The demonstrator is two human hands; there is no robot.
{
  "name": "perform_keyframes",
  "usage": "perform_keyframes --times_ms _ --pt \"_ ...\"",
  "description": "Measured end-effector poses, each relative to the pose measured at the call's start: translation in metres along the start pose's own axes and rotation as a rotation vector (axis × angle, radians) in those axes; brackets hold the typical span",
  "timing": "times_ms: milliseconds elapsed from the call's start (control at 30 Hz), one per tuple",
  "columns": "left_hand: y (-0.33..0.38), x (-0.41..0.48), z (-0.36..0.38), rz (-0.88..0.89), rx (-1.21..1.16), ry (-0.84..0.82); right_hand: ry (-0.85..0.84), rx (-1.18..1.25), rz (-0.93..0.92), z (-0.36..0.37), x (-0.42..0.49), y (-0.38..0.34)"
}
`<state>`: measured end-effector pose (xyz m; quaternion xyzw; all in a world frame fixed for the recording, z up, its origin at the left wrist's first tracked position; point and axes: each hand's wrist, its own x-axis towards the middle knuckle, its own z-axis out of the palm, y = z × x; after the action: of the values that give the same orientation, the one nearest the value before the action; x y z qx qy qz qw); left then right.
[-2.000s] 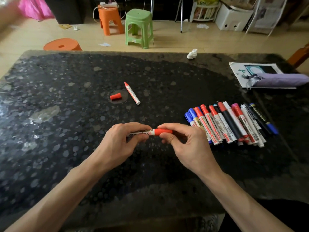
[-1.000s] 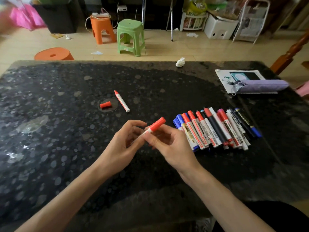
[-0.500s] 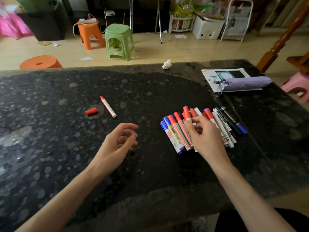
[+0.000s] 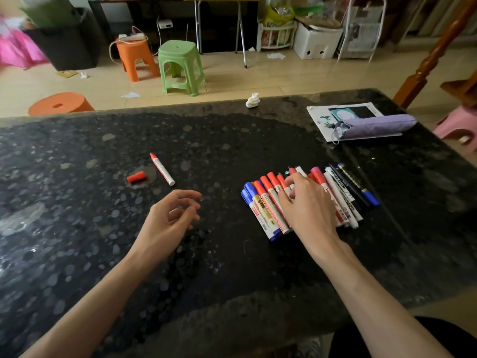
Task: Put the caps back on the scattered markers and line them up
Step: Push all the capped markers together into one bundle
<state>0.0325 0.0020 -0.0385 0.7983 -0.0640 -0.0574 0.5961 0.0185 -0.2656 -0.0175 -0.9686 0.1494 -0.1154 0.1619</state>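
Observation:
A row of several capped markers (image 4: 265, 205), blue, red and black, lies side by side right of centre on the dark stone table (image 4: 77, 228). My right hand (image 4: 305, 205) lies on top of the row with its fingers bent over the red markers in the middle. My left hand (image 4: 170, 220) hovers left of the row, fingers loosely curled, holding nothing. Further left and back, an uncapped red marker (image 4: 162, 169) lies on the table with its loose red cap (image 4: 136, 177) beside it.
A purple pencil pouch (image 4: 376, 125) lies on a printed sheet (image 4: 320, 112) at the back right. A crumpled white tissue (image 4: 252, 100) sits near the far edge. Orange and green stools (image 4: 180, 65) stand on the floor beyond.
Both hands held a red marker with its cap on. My right hand then carried it to the row and now rests on the markers. My left hand let go and hangs idle.

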Motion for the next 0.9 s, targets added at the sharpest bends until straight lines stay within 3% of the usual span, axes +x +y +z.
perform_keyframes --times_ms 167,333,533,733,900 --pt "-0.015 0.014 -0.016 -0.019 0.100 0.125 -0.024 0.129 -0.123 0.014 -0.004 -0.019" --pt "-0.047 0.051 -0.060 0.084 0.557 0.385 -0.087 0.196 -0.280 0.032 -0.014 -0.052" --pt "-0.073 0.097 -0.105 -0.071 0.918 0.304 -0.195 0.292 -0.304 0.055 -0.024 -0.078" --pt "-0.082 0.095 -0.116 0.016 0.757 0.293 -0.270 0.466 -0.266 0.108 -0.009 -0.120" --pt "-0.072 0.079 -0.132 -0.038 0.530 0.347 -0.162 0.474 -0.184 0.153 0.027 -0.183"
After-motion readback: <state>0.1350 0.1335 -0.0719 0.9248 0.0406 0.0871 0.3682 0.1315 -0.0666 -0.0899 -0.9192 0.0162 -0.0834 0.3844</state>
